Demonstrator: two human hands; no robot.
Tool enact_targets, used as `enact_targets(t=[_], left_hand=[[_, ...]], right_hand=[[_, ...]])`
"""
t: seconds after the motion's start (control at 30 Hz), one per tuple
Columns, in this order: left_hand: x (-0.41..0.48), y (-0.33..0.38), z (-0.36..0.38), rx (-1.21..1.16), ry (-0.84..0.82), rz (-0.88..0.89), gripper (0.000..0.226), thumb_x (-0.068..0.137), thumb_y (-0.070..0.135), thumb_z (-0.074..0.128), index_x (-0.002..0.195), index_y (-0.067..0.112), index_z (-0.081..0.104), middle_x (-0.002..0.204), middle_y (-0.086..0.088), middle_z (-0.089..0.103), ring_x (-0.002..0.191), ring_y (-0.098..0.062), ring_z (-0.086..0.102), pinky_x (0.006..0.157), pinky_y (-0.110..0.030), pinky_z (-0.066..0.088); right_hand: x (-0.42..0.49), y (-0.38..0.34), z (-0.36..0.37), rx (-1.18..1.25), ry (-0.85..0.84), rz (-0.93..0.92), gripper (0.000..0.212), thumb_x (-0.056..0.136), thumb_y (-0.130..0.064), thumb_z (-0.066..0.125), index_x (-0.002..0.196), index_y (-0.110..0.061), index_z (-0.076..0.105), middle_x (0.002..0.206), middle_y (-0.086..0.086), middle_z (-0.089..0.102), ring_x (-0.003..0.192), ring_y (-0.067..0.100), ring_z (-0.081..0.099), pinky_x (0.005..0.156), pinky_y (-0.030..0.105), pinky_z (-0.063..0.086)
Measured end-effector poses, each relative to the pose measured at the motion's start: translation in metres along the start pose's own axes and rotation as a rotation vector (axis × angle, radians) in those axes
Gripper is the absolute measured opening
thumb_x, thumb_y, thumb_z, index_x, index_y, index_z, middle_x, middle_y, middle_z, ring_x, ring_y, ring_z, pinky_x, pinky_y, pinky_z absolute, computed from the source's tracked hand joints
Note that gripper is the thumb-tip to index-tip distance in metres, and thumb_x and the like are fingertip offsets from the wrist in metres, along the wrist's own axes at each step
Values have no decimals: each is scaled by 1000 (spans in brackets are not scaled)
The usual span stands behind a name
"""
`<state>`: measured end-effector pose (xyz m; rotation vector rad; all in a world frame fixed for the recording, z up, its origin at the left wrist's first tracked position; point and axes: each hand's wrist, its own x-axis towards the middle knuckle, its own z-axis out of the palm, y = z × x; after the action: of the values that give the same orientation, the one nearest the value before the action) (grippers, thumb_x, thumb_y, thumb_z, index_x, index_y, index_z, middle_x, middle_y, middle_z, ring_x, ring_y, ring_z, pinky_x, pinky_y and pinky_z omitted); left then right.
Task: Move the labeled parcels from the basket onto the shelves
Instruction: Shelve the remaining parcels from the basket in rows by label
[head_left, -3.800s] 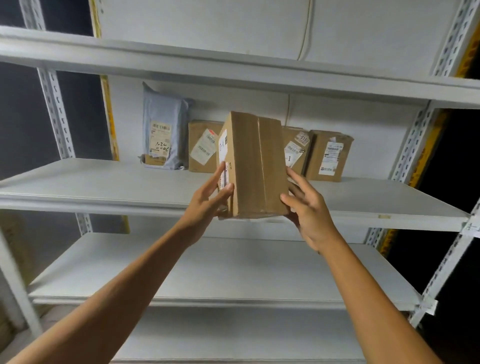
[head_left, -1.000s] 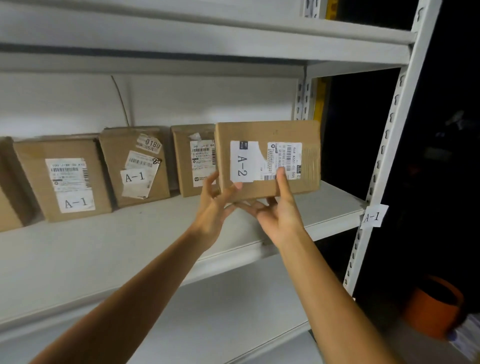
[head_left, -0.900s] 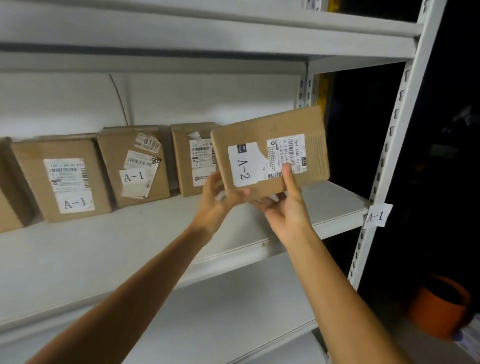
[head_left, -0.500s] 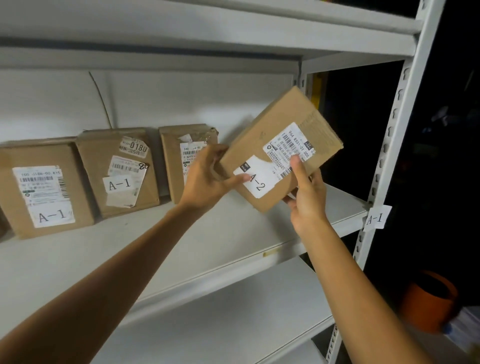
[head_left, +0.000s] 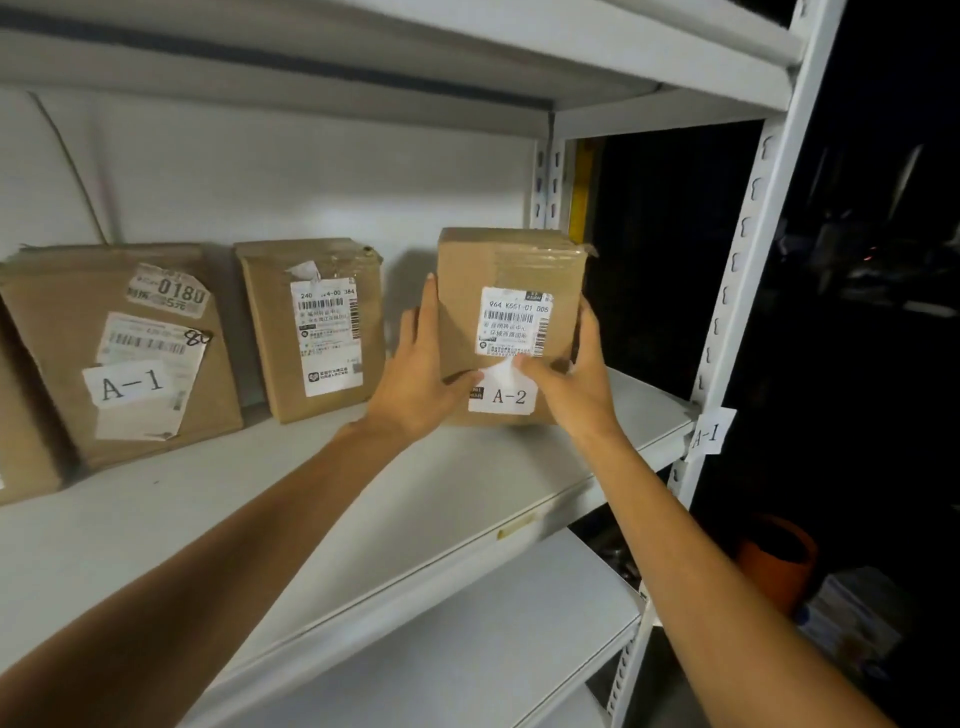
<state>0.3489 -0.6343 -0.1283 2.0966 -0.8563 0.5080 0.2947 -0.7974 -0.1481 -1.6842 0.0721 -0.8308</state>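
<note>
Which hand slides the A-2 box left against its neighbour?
Right hand, likely: it grips the right edge of the A-2 box and can push. Left hand fills the gap toward the neighbouring box.

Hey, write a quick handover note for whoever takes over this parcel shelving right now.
Left hand: holds the A-2 box by its left side, thumb on the front.
Right hand: grips its right side, thumb on the label.
The box stands upright on the shelf, to the right of the middle box and the A-1 box.
Done: it looks set down.
Left: let go. The post tag reads A-1, so check the spot. The basket is not in view.
</note>
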Motion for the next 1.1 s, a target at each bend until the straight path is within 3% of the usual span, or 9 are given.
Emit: enact_targets(t=[0.13, 0.3, 0.4, 0.47, 0.53, 0.6, 0.8, 0.97, 1.1], left_hand=[[13, -14, 15, 131, 4, 25, 114, 80, 23, 75, 151, 21, -14, 146, -9, 23, 127, -31, 44, 98, -45, 43], [33, -36, 29, 407, 136, 187, 110, 73, 21, 79, 150, 23, 1, 150, -12, 14, 134, -38, 30, 95, -50, 47], [49, -51, 40, 719, 188, 354, 92, 72, 18, 75, 148, 3, 26, 151, -24, 22, 139, -40, 19, 115, -49, 21], [60, -60, 46, 873, 138, 367, 85, 76, 20, 71, 147, -1, 29, 154, -25, 22, 144, -40, 16, 120, -45, 2], [67, -68, 48, 956, 107, 312, 87, 78, 24, 72, 147, -2, 25, 156, -22, 19, 145, -40, 13, 119, -45, -1], [73, -75, 47, 1022, 82, 249, 89, 80, 26, 72, 148, -2, 23, 157, -22, 16, 145, -40, 10, 117, -48, 3], [85, -83, 62, 1104, 44, 190, 87, 79, 28, 74, 146, -1, 28, 158, -21, 13, 146, -38, 5, 117, -53, 14], [85, -77, 60, 1122, 54, 208, 99, 72, 31, 81, 146, 0, 23, 154, -24, 22, 144, -38, 13, 115, -54, 22], [81, -73, 58, 1132, 86, 231, 93, 67, 28, 84, 143, 1, 38, 151, -25, 30, 142, -37, 15, 111, -53, 16]], right_hand=[[23, 26, -3, -45, -95, 36, 85, 85, -7, 70, 151, -32, 22, 122, -17, 59, 98, -10, 58, 90, 30, 55], [70, 44, 3, -99, -200, 4, 85, 83, -15, 74, 151, -31, 23, 132, -1, 55, 100, -5, 55, 66, 3, 47], [95, 55, 11, -129, -252, -14, 84, 82, -18, 75, 149, -29, 27, 119, -10, 56, 87, -15, 56, 63, 3, 45], [111, 64, 18, -135, -281, -16, 80, 84, -16, 74, 149, -25, 29, 112, -14, 57, 76, -20, 55, 59, 0, 42], [125, 69, 29, -147, -306, -13, 76, 84, -20, 73, 147, -23, 31, 117, -11, 58, 81, -13, 55, 59, -2, 40], [137, 75, 42, -180, -324, -29, 73, 84, -24, 74, 145, -24, 33, 126, -6, 59, 98, 1, 56, 68, 2, 41], [160, 101, 55, -207, -366, -16, 73, 83, -37, 72, 144, -31, 32, 131, -2, 60, 116, 20, 59, 96, 44, 52], [163, 97, 54, -281, -305, 40, 75, 78, -49, 72, 142, -30, 39, 127, 7, 53, 110, 22, 58, 93, 41, 52], [160, 89, 50, -135, -309, 181, 57, 82, -31, 73, 133, -20, 49, 124, 2, 61, 109, 19, 59, 91, 34, 51]])
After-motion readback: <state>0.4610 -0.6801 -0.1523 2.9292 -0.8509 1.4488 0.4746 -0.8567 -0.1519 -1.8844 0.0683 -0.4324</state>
